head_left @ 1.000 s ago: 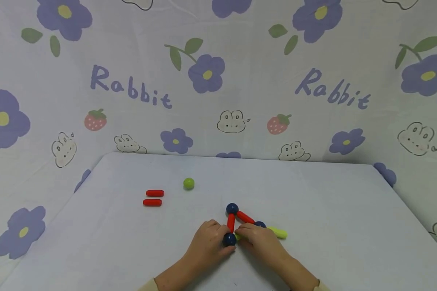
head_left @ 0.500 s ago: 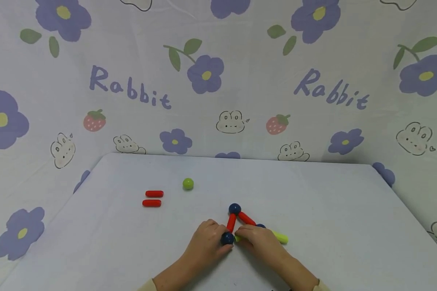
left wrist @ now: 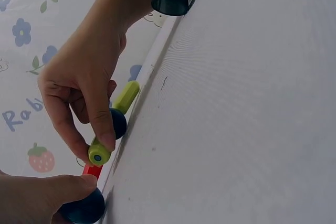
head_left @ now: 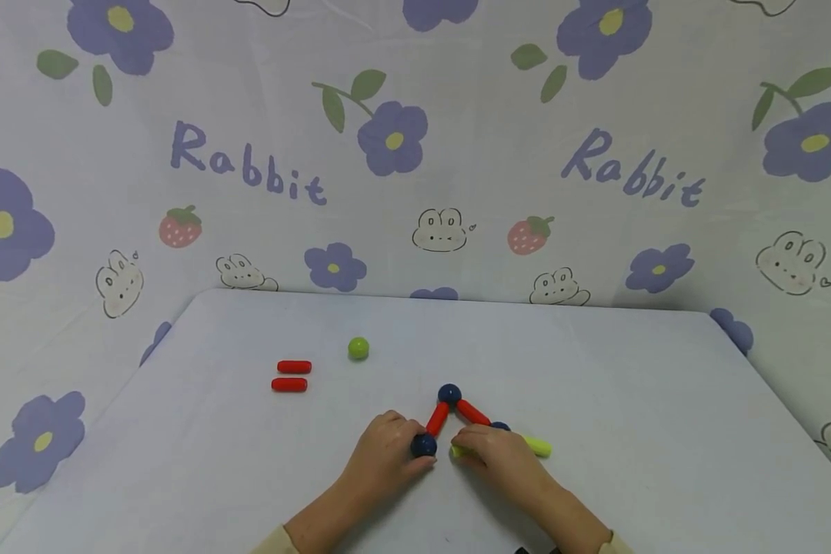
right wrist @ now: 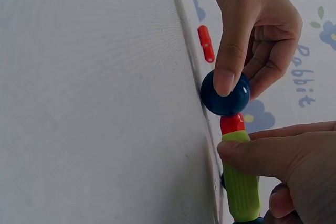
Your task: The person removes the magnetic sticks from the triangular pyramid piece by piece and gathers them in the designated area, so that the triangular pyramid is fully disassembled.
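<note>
My left hand (head_left: 382, 454) grips a dark blue ball (head_left: 424, 445), thumb on its near side. A red rod (head_left: 437, 419) runs from that ball up to another blue ball (head_left: 449, 395), where a second red rod (head_left: 474, 412) slants right to a third blue ball (head_left: 500, 426), partly hidden. My right hand (head_left: 505, 460) pinches a yellow-green rod, its ribbed side showing in the right wrist view (right wrist: 242, 187); the rod's free end (left wrist: 98, 154) faces the left hand's ball across a gap. Another yellow-green rod (head_left: 538, 445) sticks out to the right of the third ball.
Two loose red rods (head_left: 289, 385) lie side by side on the left of the white table (head_left: 630, 400). A green ball (head_left: 358, 348) rests farther back, right of those rods. A patterned cloth (head_left: 471, 177) hangs behind the table.
My left hand has moved left and slightly away from me with its blue ball, widening the gap to the right hand's rod. The top ball has shifted slightly right.
</note>
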`<state>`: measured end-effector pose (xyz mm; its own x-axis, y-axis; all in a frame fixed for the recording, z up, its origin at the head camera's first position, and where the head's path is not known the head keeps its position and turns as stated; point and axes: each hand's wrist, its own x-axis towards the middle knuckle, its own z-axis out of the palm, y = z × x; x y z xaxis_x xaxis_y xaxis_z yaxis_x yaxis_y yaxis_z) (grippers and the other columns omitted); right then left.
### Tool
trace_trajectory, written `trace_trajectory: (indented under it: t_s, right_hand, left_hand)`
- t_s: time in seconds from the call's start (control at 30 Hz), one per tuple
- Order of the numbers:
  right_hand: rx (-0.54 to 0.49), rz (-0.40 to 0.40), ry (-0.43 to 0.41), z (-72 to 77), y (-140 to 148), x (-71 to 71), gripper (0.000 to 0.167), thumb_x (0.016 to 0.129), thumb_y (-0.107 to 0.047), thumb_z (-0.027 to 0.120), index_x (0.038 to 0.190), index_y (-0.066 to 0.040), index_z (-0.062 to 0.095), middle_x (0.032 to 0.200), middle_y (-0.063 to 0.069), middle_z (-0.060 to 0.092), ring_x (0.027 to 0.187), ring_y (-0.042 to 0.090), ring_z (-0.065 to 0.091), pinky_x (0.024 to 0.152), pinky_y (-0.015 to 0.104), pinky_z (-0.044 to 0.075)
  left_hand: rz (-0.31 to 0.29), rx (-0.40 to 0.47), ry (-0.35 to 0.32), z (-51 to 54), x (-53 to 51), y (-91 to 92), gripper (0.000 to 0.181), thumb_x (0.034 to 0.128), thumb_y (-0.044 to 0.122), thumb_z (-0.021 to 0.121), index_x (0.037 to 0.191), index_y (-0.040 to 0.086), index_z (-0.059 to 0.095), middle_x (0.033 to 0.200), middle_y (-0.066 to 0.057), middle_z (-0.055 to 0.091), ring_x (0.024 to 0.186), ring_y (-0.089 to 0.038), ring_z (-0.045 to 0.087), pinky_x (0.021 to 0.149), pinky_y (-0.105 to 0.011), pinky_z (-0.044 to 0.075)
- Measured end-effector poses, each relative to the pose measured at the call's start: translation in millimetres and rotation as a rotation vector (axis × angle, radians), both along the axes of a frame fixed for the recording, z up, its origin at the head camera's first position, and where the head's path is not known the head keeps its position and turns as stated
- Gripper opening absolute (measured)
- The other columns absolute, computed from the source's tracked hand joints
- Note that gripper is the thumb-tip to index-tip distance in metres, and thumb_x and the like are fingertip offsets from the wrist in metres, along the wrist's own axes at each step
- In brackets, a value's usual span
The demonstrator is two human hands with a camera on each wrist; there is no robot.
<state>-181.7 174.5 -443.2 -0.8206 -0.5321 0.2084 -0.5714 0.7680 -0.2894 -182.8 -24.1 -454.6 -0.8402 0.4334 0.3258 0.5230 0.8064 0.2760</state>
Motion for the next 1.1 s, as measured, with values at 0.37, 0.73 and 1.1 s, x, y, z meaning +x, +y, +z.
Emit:
trace_trajectory:
  t_s: [0.37,0.73,1.1]
  right_hand:
    - [0.046,-0.014,-0.074,-0.1,0.2,0.8,0.02,0.075,-0.01,0.075,0.095,-0.012,0.073,0.091,-0.002,0.072,0.089,0.015,0.067,0.079,0.03,0.054]
    - [0.06,0.008,-0.074,2.7,0.2,1.6,0.021,0.074,-0.007,0.075,0.095,-0.011,0.074,0.094,0.002,0.072,0.09,0.017,0.068,0.078,0.031,0.055]
    - [-0.033,0.007,-0.039,13.4,-6.4,-10.7,0.028,0.076,-0.009,0.074,0.104,-0.005,0.069,0.104,0.005,0.07,0.102,0.023,0.064,0.083,0.04,0.052]
  left_hand:
    - [0.006,0.002,0.006,1.5,0.0,-2.8,0.036,0.0745,0.035,0.077,0.099,0.01,0.069,0.085,0.002,0.07,0.083,-0.011,0.058,0.075,-0.024,0.051]
    - [0.003,0.018,0.036,1.1,-2.4,-5.7,0.035,0.0745,0.033,0.077,0.099,0.01,0.068,0.087,0.002,0.071,0.085,-0.012,0.058,0.078,-0.026,0.05]
    - [-0.012,0.032,0.042,1.0,-4.4,-6.7,0.036,0.075,0.03,0.077,0.1,0.008,0.067,0.089,0.0,0.072,0.087,-0.014,0.059,0.08,-0.028,0.05]
